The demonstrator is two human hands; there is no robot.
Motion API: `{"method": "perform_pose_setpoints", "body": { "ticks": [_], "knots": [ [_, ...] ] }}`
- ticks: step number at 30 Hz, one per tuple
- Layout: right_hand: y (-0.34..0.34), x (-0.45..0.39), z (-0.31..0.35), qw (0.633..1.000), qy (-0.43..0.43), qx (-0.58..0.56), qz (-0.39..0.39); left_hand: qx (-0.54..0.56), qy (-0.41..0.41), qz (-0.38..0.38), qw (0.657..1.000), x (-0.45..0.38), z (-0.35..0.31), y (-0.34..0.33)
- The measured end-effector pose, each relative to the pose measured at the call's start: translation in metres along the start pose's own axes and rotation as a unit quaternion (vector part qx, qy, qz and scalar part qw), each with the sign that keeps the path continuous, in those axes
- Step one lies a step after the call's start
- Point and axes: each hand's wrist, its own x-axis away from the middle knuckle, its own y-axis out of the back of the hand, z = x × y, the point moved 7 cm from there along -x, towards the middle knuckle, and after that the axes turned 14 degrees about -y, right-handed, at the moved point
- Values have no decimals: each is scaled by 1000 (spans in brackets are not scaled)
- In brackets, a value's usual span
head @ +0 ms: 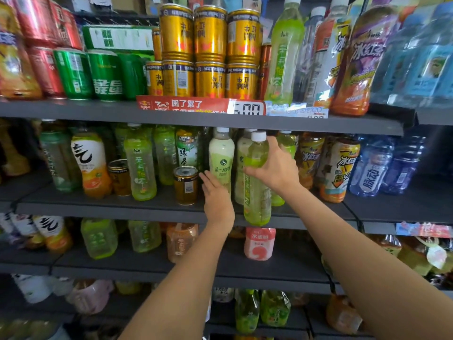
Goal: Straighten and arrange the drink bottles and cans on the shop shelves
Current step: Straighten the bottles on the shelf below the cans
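Note:
My right hand grips a tall green tea bottle with a white cap near its shoulder, holding it upright at the front edge of the middle shelf. My left hand reaches in with straight fingers that touch a pale milky-green bottle standing just behind. A short gold can stands to the left of my left hand. More green bottles line the same shelf.
Stacked gold cans, green cans and red cans fill the top shelf above a red price strip. Iced tea bottles and blue bottles stand to the right. Lower shelves hold a pink bottle and more drinks.

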Motion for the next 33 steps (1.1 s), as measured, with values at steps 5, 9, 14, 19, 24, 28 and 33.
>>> {"method": "perform_pose_setpoints", "body": {
  "ticks": [5, 9, 14, 19, 24, 28, 33],
  "knots": [
    [1, 0, -1, 1000, 2, 5, -4, -97, -110, 7, 989, 30, -2, -21],
    [1, -1, -2, 1000, 4, 4, 2, -148, -137, 94, 975, 41, 4, -34],
    [-1, -2, -1, 1000, 9, 7, 4, -174, -142, 137, 965, 25, 5, -28],
    [-1, -2, -2, 1000, 10, 12, 0, -232, -129, 168, 949, 9, 8, -38],
    [-2, -4, -1, 1000, 3, 13, 1, -308, -112, 202, 923, -8, 15, -40],
    [-4, -4, 3, 1000, 4, 8, 6, -316, -95, 237, 914, -22, 18, -43],
    [-6, 5, 4, 1000, 4, -9, -2, -310, -90, 257, 911, -31, 18, -48]
  ]
}}
